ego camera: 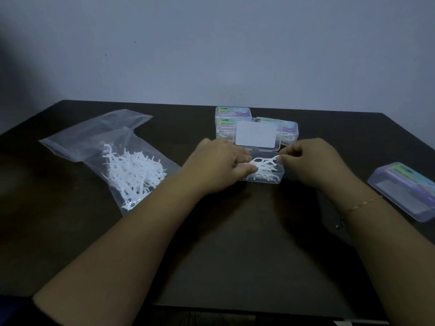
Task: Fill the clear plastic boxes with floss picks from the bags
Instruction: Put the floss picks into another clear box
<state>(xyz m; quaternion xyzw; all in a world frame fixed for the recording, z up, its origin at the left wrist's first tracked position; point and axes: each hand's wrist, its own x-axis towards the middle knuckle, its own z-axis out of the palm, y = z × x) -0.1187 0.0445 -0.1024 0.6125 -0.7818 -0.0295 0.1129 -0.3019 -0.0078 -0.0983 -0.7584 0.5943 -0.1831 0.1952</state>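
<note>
A dark table (223, 243) holds a big bag (113, 147) of floss picks on the left. In the middle sits an open clear box (261, 177) — lid up. The left hand (216, 165) grips a bunch of picks (261, 164) over it — the right hand (313, 161) pinches one pick's end.

Five boxes (260, 165) (one open), two bags (113, 147).
</note>
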